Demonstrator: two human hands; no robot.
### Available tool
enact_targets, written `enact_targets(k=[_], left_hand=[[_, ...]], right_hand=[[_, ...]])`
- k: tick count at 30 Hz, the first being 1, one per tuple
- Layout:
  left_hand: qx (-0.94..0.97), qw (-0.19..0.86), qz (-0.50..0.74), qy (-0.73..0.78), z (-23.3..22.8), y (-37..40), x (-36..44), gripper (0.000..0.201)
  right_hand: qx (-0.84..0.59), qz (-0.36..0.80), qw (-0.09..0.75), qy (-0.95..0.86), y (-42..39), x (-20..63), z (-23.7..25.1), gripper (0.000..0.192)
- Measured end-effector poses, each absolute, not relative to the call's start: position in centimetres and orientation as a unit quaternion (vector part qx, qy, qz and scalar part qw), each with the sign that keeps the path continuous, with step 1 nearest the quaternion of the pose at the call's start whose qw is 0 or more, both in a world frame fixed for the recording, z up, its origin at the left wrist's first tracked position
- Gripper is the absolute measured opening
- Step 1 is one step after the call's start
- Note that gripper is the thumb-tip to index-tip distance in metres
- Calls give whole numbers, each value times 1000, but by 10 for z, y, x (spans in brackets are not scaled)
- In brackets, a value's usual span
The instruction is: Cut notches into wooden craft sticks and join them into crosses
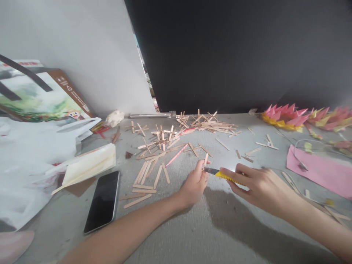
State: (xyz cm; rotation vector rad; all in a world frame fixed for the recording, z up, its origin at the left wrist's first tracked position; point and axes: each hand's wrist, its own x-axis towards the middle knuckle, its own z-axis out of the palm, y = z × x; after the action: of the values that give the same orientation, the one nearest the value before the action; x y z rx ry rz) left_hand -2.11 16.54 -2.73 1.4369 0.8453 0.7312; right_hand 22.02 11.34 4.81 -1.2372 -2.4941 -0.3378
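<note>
Between the thumb and fingers of my left hand [194, 187] is a wooden craft stick [205, 160], its upper end sticking out. My right hand [255, 185] is closed around a yellow utility knife [227, 177]. The knife's dark blade end meets the stick beside my left fingertips; whether it cuts into the wood I cannot tell. Beyond my hands lie loose craft sticks [142, 172] and several small crossed-stick pieces [162, 138]. A larger heap of sticks [214, 124] sits at the back, near the dark panel. A red-and-white patterned strip [177, 154] lies among them.
A phone [103, 201] rests left of my left forearm, with white plastic bags [33, 157] and a cream notepad [89, 165] behind it. To the right are pink paper [319, 172], a thin cable and pink-yellow folded-paper pieces [286, 117]. A dark panel [242, 55] stands behind.
</note>
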Motion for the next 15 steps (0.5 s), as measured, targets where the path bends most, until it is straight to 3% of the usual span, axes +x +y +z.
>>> enact_targets(k=[9, 15], left_hand=[[629, 588, 323, 392, -20, 163, -21, 48], [624, 588, 324, 400, -21, 161, -19, 44]], right_hand=[[-434, -146, 162, -874, 104, 208, 54, 37], [-461, -138, 164, -861, 99, 208, 51, 41]])
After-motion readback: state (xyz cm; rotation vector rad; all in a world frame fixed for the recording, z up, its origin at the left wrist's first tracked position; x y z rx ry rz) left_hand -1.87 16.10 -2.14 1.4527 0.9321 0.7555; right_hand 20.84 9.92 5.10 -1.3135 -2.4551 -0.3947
